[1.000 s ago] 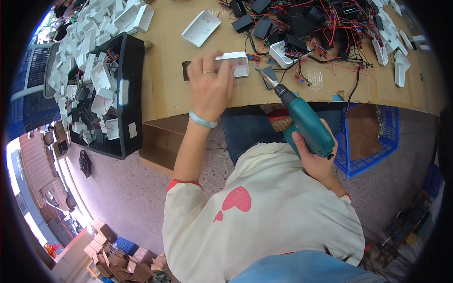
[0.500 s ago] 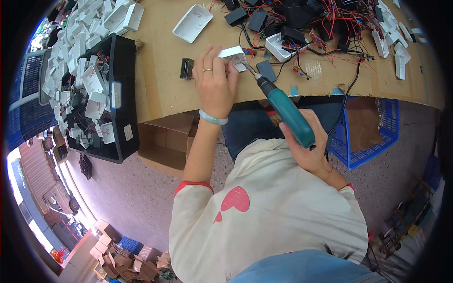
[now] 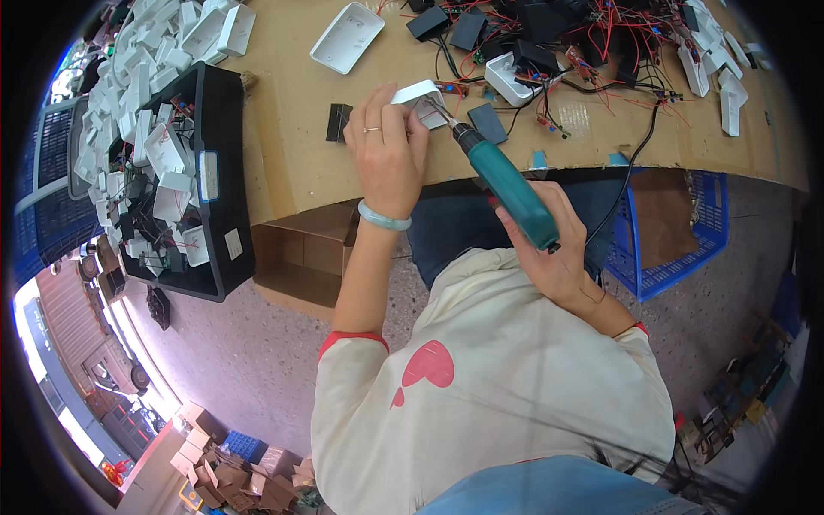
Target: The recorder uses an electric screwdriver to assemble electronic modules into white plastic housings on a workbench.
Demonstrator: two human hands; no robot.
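My left hand (image 3: 388,154) is closed on a small white plastic housing (image 3: 419,92), holding it tilted over the cardboard-covered table. Wrapped in my right hand (image 3: 551,242) is a green electric screwdriver (image 3: 512,193). Its metal bit (image 3: 441,107) reaches into the hollow of the housing; whether a screw sits at the tip is too small to tell. Just left of my left fingers stands a small black box (image 3: 337,123). A flat dark grey piece (image 3: 488,124) lies right of the screwdriver's nose. Behind it is another white housing (image 3: 508,81), partly covered by a black box.
A white shell (image 3: 348,39) lies farther back. Black boxes, red wires and circuit boards (image 3: 592,43) are heaped at the back right. At left stands a black crate (image 3: 225,257) of white housings. A cardboard box (image 3: 300,266) and a blue basket (image 3: 635,279) sit below the table edge.
The screwdriver and my right hand have shifted slightly left, the bit staying in the housing. My left hand keeps its hold. The whole view has moved a little.
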